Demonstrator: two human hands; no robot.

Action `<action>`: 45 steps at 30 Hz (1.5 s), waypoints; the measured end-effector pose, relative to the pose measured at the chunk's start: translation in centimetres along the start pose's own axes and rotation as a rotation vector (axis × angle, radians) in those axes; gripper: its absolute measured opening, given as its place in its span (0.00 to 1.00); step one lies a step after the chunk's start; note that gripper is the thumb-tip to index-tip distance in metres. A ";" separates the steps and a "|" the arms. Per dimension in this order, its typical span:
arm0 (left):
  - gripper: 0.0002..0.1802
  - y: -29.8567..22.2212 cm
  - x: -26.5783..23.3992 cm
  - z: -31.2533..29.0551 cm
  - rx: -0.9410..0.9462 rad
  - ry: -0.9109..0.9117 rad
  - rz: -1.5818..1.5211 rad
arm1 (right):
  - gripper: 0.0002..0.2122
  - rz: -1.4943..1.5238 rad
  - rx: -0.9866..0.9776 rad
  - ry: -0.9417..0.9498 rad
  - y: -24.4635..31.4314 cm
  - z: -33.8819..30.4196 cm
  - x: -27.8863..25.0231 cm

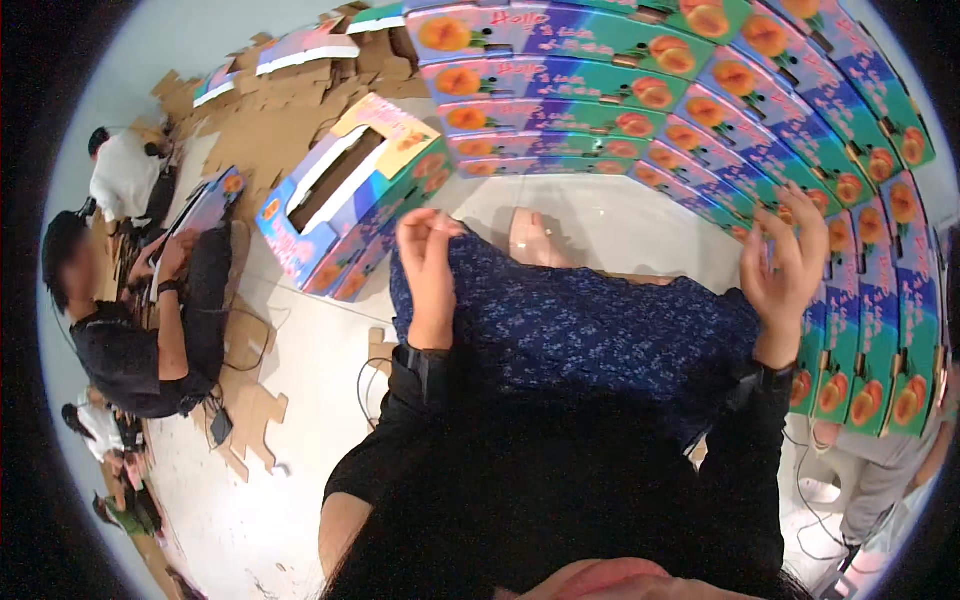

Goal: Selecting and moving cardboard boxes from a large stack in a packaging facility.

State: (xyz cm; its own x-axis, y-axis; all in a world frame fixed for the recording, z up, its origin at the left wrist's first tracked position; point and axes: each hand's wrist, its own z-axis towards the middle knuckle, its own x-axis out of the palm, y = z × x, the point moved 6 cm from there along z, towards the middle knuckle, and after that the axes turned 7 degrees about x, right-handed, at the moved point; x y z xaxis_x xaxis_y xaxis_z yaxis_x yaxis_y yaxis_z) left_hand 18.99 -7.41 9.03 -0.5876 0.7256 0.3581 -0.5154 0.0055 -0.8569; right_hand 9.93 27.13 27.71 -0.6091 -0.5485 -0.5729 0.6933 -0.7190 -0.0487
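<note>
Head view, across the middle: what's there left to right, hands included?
Co-worker in black, box with a slotted top, left hand, blue patterned cloth, right hand, fruit-printed boxes.

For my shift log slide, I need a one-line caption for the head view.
Left hand and right hand raised on either side of a blue patterned garment, before stacked fruit-printed boxes.
</note>
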 end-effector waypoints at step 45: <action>0.53 -10.1 -8.0 -0.5 0.718 -0.016 1.506 | 0.38 0.939 0.408 0.932 4.7 -4.4 16.5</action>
State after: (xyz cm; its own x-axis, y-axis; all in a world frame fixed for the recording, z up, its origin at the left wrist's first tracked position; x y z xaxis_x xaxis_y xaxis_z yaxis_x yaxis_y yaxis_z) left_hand 29.22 -12.95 14.68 -0.7947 -0.2177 -0.5667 0.3192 -0.9439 -0.0850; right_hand 4.81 16.55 14.47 0.6101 -0.5231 -0.5951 0.4369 -0.4045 0.8034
